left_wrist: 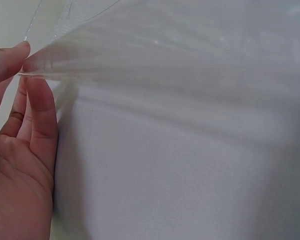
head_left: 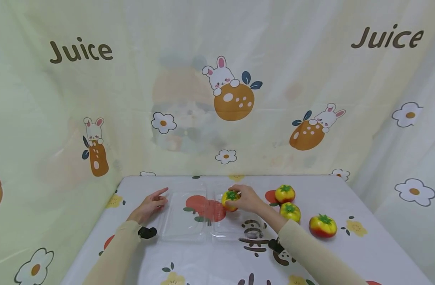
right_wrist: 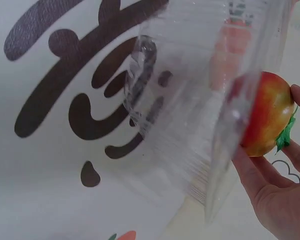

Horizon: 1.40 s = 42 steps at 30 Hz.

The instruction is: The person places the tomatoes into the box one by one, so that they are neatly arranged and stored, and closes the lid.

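A clear plastic clamshell box [head_left: 208, 227] lies open on the table, its two halves side by side. At its left edge is my left hand [head_left: 151, 206]; the left wrist view shows thumb and fingers pinching the thin plastic rim [left_wrist: 40, 75]. My right hand [head_left: 249, 200] holds a yellow-and-red tomato [right_wrist: 270, 115] with a green leafy top, over the far part of the right half. In the right wrist view, fingers and thumb sit around the tomato, just beyond the box's clear wall [right_wrist: 220, 160].
To the right of the box are three more tomatoes: one at the back [head_left: 285, 194], another just in front of it [head_left: 290, 213], and a third nearer the right edge [head_left: 323, 227]. A printed cloth [head_left: 203, 265] covers the table. Behind hangs a patterned curtain [head_left: 189, 166].
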Each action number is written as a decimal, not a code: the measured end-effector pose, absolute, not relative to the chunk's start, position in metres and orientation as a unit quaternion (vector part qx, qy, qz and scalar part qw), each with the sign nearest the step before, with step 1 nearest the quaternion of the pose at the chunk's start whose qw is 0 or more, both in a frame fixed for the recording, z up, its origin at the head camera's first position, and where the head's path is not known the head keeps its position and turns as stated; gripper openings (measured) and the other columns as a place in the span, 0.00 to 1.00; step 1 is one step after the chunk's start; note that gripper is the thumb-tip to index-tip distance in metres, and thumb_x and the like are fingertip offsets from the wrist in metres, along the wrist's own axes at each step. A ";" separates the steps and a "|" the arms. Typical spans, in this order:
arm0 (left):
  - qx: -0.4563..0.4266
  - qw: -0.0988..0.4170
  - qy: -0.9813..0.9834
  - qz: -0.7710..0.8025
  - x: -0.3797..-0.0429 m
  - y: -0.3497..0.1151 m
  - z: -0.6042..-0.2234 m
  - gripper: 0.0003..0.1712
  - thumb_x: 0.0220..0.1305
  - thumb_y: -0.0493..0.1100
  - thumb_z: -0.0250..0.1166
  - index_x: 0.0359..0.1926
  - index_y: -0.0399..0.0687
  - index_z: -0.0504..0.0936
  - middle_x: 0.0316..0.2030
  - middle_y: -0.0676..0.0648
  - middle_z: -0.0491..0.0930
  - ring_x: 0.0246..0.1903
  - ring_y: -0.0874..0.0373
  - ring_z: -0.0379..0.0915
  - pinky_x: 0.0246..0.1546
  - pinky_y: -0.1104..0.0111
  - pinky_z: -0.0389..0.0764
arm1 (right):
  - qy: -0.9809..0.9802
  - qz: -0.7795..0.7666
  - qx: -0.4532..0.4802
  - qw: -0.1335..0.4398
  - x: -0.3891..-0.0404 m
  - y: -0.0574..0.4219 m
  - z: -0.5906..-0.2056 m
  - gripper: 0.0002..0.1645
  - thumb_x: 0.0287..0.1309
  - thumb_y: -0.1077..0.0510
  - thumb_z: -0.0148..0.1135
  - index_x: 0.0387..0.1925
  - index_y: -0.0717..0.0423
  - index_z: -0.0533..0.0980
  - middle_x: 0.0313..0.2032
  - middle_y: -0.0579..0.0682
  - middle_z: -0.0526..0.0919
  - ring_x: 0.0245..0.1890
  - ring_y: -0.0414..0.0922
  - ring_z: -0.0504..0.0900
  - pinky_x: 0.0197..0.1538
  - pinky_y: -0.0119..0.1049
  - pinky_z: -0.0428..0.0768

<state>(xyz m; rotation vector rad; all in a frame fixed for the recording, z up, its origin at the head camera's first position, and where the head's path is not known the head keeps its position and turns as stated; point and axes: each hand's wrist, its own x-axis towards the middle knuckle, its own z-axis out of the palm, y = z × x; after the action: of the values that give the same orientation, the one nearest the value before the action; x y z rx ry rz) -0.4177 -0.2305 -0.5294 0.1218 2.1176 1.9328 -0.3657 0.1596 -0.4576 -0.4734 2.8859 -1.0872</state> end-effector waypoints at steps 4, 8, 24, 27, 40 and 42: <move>0.038 0.132 0.728 0.671 -0.417 -0.230 -0.528 0.36 0.68 0.30 0.59 0.75 0.41 0.58 0.36 0.52 0.71 0.31 0.64 0.70 0.33 0.74 0.74 | 0.925 -0.348 -0.152 0.011 -0.365 0.157 -0.461 0.29 0.52 0.51 0.74 0.55 0.58 0.79 0.50 0.53 0.81 0.44 0.49 0.78 0.46 0.42 0.81; 0.039 0.132 0.733 0.666 -0.416 -0.229 -0.527 0.36 0.69 0.31 0.59 0.75 0.40 0.58 0.36 0.51 0.71 0.32 0.64 0.70 0.34 0.74 0.74 | 0.927 -0.345 -0.146 0.015 -0.365 0.156 -0.465 0.29 0.52 0.51 0.74 0.55 0.57 0.79 0.48 0.51 0.81 0.44 0.48 0.78 0.46 0.42 0.80; 0.041 0.136 0.731 0.668 -0.417 -0.228 -0.528 0.36 0.69 0.30 0.58 0.75 0.40 0.57 0.36 0.51 0.71 0.32 0.62 0.70 0.34 0.73 0.74 | 0.922 -0.364 -0.134 0.010 -0.366 0.150 -0.480 0.31 0.52 0.51 0.73 0.57 0.59 0.77 0.48 0.54 0.80 0.44 0.49 0.77 0.50 0.46 0.79; 0.031 0.137 0.730 0.669 -0.417 -0.228 -0.527 0.37 0.69 0.31 0.59 0.75 0.41 0.58 0.36 0.51 0.72 0.32 0.62 0.71 0.34 0.73 0.74 | 0.923 -0.361 -0.131 0.004 -0.367 0.148 -0.481 0.32 0.53 0.50 0.72 0.58 0.58 0.76 0.50 0.55 0.79 0.46 0.49 0.75 0.51 0.48 0.78; 0.026 0.129 0.737 0.663 -0.419 -0.228 -0.529 0.36 0.68 0.32 0.60 0.75 0.43 0.59 0.36 0.51 0.72 0.34 0.62 0.71 0.35 0.73 0.75 | 0.922 -0.376 -0.094 -0.018 -0.371 0.141 -0.489 0.39 0.55 0.49 0.70 0.64 0.63 0.70 0.52 0.61 0.76 0.48 0.53 0.75 0.54 0.52 0.75; 0.020 0.127 0.738 0.662 -0.419 -0.228 -0.530 0.36 0.68 0.32 0.60 0.75 0.44 0.60 0.37 0.51 0.72 0.34 0.62 0.71 0.36 0.73 0.75 | 0.920 -0.382 -0.083 -0.014 -0.372 0.140 -0.491 0.39 0.56 0.48 0.70 0.65 0.61 0.69 0.53 0.61 0.75 0.48 0.53 0.74 0.55 0.52 0.75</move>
<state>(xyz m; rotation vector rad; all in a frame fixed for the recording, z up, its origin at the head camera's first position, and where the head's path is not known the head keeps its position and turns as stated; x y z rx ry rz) -0.4193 -0.2282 -0.5297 0.0586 2.1478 1.9274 -0.3723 0.1396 -0.4911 -0.2632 2.9173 -1.2107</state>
